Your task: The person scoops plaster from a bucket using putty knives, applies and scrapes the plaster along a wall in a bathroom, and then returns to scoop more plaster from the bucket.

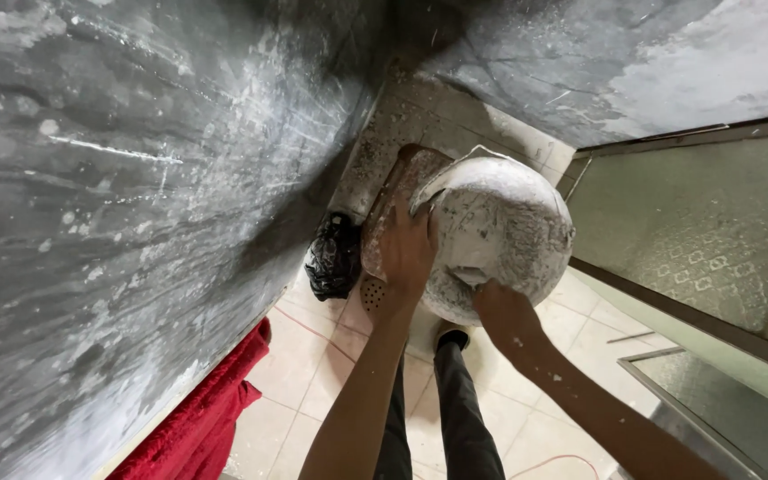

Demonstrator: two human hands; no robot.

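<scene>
The biggest thing I see is the dark grey wall (117, 222). It is rough and scratched, with white marks all over it. It fills the whole side to the left of my bowl. Another grey wall (597, 62) runs above the bowl, and the two meet in a corner just behind it.

To the right of the bowl is a glass door (695, 222) with a bumpy pattern. Under the bowl is the pale tiled floor (331, 356), dusty and white. Down low and to the left of the bowl, a red cloth (206, 418) lies by the wall. A black bag (335, 258) sits on the floor just beside the bowl, on its left.

The round bowl (500, 236) is up in the air in front of me, near the corner. It is caked in dried white stuff. I think it is hard and a bit heavy, and the crust could feel dusty and slip. The rim and the underside look like the best places to grab it.

My left hand (406, 249) is pressed flat on the left side of the bowl, fingers spread over the edge. My right hand (501, 311) cups it from below, wrapped on the bottom. Both hands are tight on the bowl.
</scene>
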